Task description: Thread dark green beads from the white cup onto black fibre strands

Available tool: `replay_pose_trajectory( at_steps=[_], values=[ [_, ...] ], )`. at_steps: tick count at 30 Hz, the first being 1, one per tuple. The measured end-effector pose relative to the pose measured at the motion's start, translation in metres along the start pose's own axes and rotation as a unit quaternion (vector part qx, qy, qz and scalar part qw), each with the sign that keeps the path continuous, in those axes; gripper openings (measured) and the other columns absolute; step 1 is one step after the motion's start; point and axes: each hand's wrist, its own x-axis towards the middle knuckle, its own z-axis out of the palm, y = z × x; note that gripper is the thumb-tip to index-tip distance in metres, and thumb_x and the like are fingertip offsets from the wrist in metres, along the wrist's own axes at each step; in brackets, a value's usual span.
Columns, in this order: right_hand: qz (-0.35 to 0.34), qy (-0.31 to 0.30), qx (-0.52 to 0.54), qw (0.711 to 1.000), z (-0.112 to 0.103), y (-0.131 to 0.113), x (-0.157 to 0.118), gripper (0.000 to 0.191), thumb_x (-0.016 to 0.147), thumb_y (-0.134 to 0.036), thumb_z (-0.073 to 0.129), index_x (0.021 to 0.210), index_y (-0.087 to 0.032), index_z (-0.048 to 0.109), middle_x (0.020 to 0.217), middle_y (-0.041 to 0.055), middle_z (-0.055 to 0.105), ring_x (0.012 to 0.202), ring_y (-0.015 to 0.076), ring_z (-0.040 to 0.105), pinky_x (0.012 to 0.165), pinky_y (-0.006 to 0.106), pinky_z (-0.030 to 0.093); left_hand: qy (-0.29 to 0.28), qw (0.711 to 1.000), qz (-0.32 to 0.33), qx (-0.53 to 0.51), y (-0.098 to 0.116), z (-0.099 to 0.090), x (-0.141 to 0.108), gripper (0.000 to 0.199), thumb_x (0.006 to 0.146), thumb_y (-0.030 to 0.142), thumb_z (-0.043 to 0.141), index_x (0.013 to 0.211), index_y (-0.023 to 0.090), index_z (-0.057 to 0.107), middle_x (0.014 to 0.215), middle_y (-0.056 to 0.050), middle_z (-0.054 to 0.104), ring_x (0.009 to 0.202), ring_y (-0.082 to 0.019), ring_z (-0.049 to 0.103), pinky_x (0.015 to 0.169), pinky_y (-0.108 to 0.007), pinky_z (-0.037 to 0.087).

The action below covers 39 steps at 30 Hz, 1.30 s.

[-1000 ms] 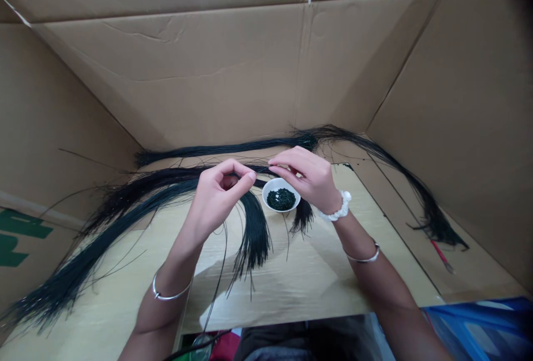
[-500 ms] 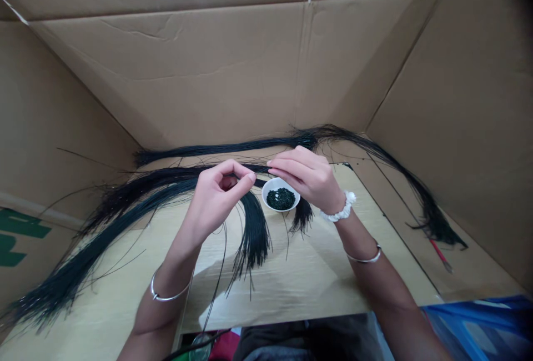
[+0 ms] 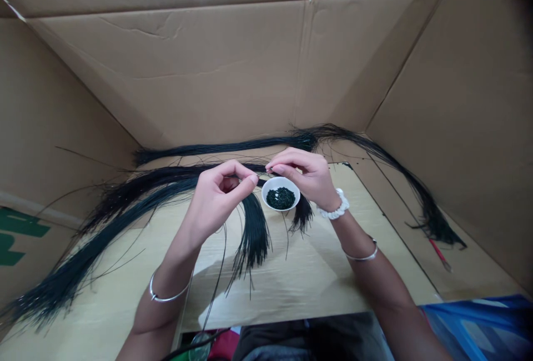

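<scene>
My left hand (image 3: 216,200) pinches a bunch of long, thin, dark green strands (image 3: 254,236) between thumb and fingertips, and the strands hang down in a fan below it. My right hand (image 3: 306,175) meets the same strands at its fingertips, just above a small white bowl (image 3: 281,208). The bowl holds a heap of tiny dark green bits (image 3: 280,198). More loose strands (image 3: 62,289) sweep out to the lower left. Another long bunch (image 3: 216,149) lies along the back.
Tall cardboard walls (image 3: 166,72) surround a light wooden board (image 3: 308,289). A further strand bunch (image 3: 433,219) lies at the right, near a red-handled tool (image 3: 439,255). Blue fabric (image 3: 478,325) shows at the lower right.
My right hand has shifted slightly left and down, bringing its fingertips nearer the bowl. My left hand stays almost still, and the strands and bowl have not moved apart from slight view drift.
</scene>
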Motion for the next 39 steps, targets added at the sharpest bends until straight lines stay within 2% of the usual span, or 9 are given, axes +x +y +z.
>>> replay_pose_trajectory(
  at_steps=[6, 12, 26, 39],
  values=[
    [0.086, -0.002, 0.065, 0.994, 0.005, 0.0, -0.0016, 0.014, 0.091, -0.032, 0.071, 0.09, -0.019, 0.077, 0.087, 0.0029, 0.077, 0.078, 0.0126, 0.069, 0.07, 0.026, 0.055, 0.009, 1.0, 0.01, 0.005, -0.0009, 0.0007, -0.0002, 0.019, 0.083, 0.034, 0.075, 0.076, 0.017, 0.068, 0.069, 0.0, 0.06, 0.058, -0.01, 0.046, 0.051, -0.022, 0.031],
    [0.12, -0.011, 0.079, 0.99, 0.0061, -0.0007, -0.0029, 0.016, 0.091, -0.034, 0.071, 0.091, -0.019, 0.077, 0.086, 0.0029, 0.076, 0.075, 0.0115, 0.068, 0.066, 0.025, 0.053, 0.007, 1.0, 0.012, 0.002, -0.0018, 0.0002, -0.0005, 0.019, 0.083, 0.034, 0.075, 0.077, 0.017, 0.068, 0.07, 0.0, 0.063, 0.059, -0.011, 0.049, 0.051, -0.022, 0.033],
    [0.105, -0.019, 0.058, 0.993, 0.0058, -0.0034, -0.0025, 0.014, 0.091, -0.031, 0.071, 0.091, -0.018, 0.077, 0.086, 0.0029, 0.076, 0.074, 0.011, 0.067, 0.062, 0.024, 0.05, 0.004, 1.0, 0.013, 0.011, -0.0019, 0.0007, -0.0006, 0.019, 0.085, 0.034, 0.074, 0.078, 0.017, 0.069, 0.071, -0.001, 0.064, 0.059, -0.01, 0.049, 0.051, -0.022, 0.033],
    [0.129, -0.019, 0.062, 0.99, 0.0063, -0.0049, -0.0026, 0.019, 0.092, -0.037, 0.069, 0.09, -0.02, 0.076, 0.087, 0.0033, 0.076, 0.074, 0.0127, 0.066, 0.065, 0.027, 0.051, 0.001, 1.0, 0.016, 0.013, -0.0024, 0.0006, -0.0004, 0.019, 0.084, 0.032, 0.075, 0.078, 0.015, 0.069, 0.069, 0.0, 0.062, 0.056, -0.008, 0.046, 0.049, -0.02, 0.031]
  ],
)
